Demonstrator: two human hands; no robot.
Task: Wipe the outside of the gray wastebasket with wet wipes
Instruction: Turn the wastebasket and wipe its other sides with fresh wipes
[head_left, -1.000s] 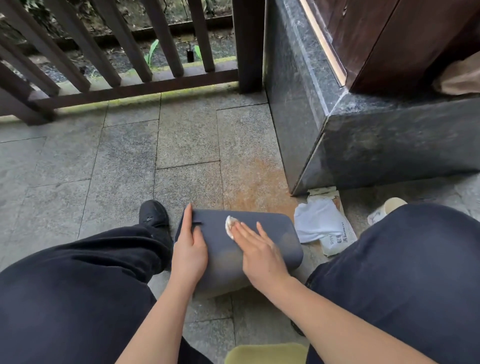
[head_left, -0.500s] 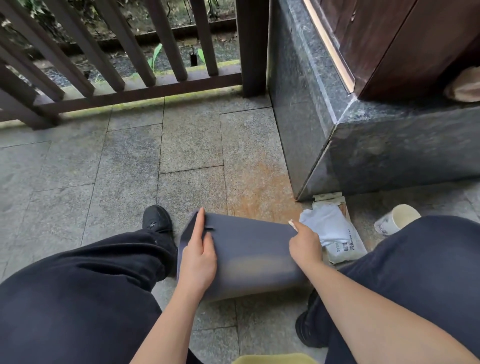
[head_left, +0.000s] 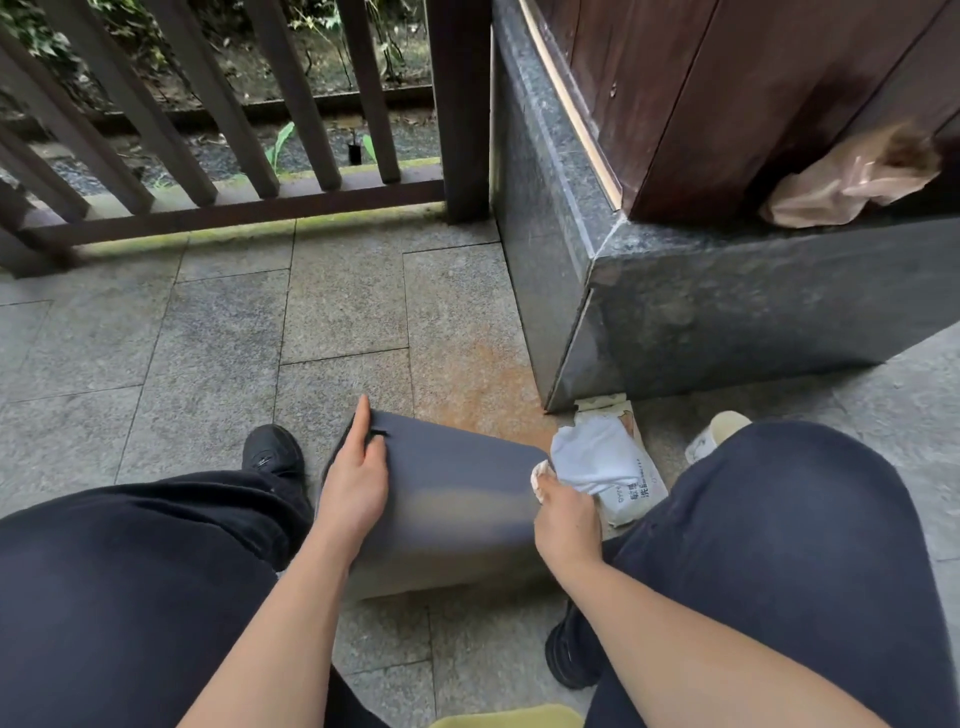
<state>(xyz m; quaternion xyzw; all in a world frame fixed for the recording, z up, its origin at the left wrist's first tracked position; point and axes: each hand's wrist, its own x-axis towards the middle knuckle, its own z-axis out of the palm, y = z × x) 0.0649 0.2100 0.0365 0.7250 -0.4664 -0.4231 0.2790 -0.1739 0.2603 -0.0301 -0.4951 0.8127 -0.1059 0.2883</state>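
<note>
The gray wastebasket (head_left: 457, 499) lies on its side on the stone floor between my knees. My left hand (head_left: 358, 478) rests flat on its left end, index finger stretched along the edge by a small black clip. My right hand (head_left: 563, 512) presses a white wet wipe (head_left: 539, 474) against the basket's right end; only a corner of the wipe shows above the fingers. A pack of wet wipes (head_left: 618, 467) with a loose white sheet on top lies just right of the basket.
A dark granite plinth (head_left: 727, 312) under a wooden door rises at the right, with a crumpled bag (head_left: 841, 182) on its ledge. A paper cup (head_left: 714, 436) lies by my right knee. A wooden railing (head_left: 234, 156) closes the far side. A yellow stool edge (head_left: 509, 717) shows below.
My right hand slid the wipe from the basket's top middle across to its right end and down the side. The left hand kept its hold.
</note>
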